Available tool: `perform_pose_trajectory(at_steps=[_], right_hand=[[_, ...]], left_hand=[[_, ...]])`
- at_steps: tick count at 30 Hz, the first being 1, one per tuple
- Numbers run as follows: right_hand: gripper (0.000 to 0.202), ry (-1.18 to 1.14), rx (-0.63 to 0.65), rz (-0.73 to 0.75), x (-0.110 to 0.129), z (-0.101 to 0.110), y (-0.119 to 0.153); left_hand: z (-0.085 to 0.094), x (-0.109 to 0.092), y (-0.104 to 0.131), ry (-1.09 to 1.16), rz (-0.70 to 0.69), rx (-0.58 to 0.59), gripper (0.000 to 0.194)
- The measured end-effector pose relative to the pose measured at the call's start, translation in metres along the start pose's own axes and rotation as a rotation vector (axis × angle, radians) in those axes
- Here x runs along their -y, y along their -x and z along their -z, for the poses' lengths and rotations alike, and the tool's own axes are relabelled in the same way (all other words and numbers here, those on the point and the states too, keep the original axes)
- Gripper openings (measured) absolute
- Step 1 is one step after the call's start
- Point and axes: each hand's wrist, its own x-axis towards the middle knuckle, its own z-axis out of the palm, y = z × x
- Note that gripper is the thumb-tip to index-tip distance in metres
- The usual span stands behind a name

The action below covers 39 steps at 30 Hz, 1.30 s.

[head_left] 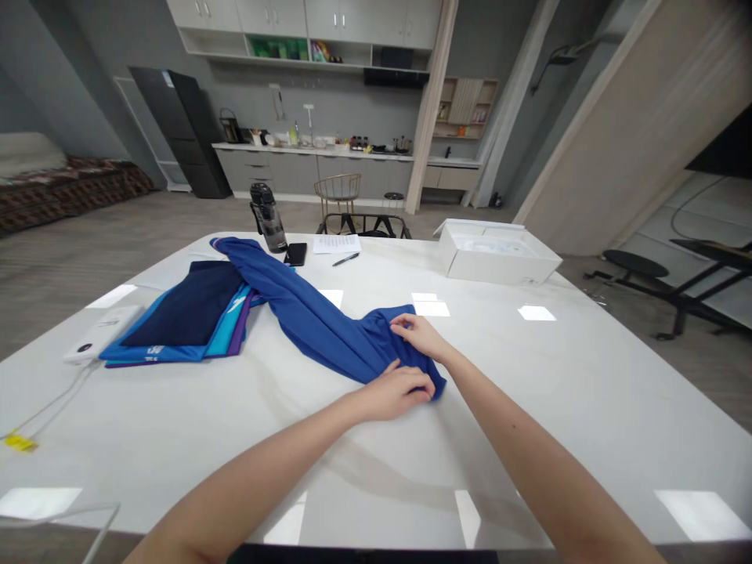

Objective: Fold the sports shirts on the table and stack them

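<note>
The step in hand is judged to be the straightening of the blue garment [329, 321], which is laid on the white table [558, 399], stretched from just beyond the folded stack [182, 313] to a bunched end well to the right of that stack. For this to be done well, the cloth should be anchored lightly by the left hand [395, 392] while the creases are drawn outward by the right hand [420, 335], so that the edges are brought flat and even. The pull should be kept gentle, since the stack's far right corner appears to be overlapped by the garment and could be dragged askew. The left hand is laid with curled fingers over the end's near side; whether any cloth is gripped cannot be told. The right hand is held narrow, its fingertips brought to a fold on the end's far side, though a firm pinch cannot be confirmed. The garment is coloured a plain, strong blue and is seen as a long, slack strip, smoother beside the stack and wrinkled into gathered folds under the hands. At its far tip, beyond the stack, a striped edge [217, 245] is shown.
</note>
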Motion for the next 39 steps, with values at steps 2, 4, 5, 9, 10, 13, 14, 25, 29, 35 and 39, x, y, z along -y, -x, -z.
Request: perform_pose_trajectory(at_steps=[2,4,5,9,10,13,14,25,29,35,39], right_hand=[[0.036,0.052,0.101,0.053,-0.002,0.002,0.012],[0.042,0.127,0.127,0.096,-0.002,-0.001,0.022],[0.045,0.178,0.126,0.117,-0.002,-0.003,0.026],[0.036,0.319,0.215,0.086,0.010,-0.014,0.042],[0.031,0.301,0.290,0.041,0.015,-0.017,0.046],[0.021,0.200,0.556,-0.099,0.035,-0.026,0.059],[0.019,0.181,0.637,-0.129,0.043,-0.029,0.063],[0.020,0.152,1.071,-0.296,0.067,-0.036,0.088],[0.026,-0.087,1.212,-0.461,0.058,-0.016,0.087],[0.036,-0.174,0.736,-0.462,0.025,0.032,0.034],[0.042,-0.055,0.050,-0.510,-0.010,0.040,-0.014]], left_hand=[[-0.018,-0.014,-0.002,0.116,-0.104,0.121,0.015],[-0.023,-0.019,-0.001,0.205,-0.121,0.119,0.019],[-0.019,-0.017,0.000,0.202,-0.077,0.052,0.024],[0.035,0.015,0.007,-0.252,0.321,-0.543,0.037],[0.054,0.028,0.008,-0.419,0.446,-0.721,0.037],[0.104,0.069,0.006,-0.612,0.797,-0.858,0.072],[0.114,0.081,0.002,-0.558,0.877,-0.800,0.079],[0.052,0.078,-0.097,-0.647,0.551,-0.531,0.063],[0.050,0.064,-0.115,-0.713,0.479,-0.635,0.057],[0.076,0.074,-0.129,-0.819,0.448,-0.547,0.030],[0.094,0.077,-0.127,-0.718,0.495,-0.505,0.030]])
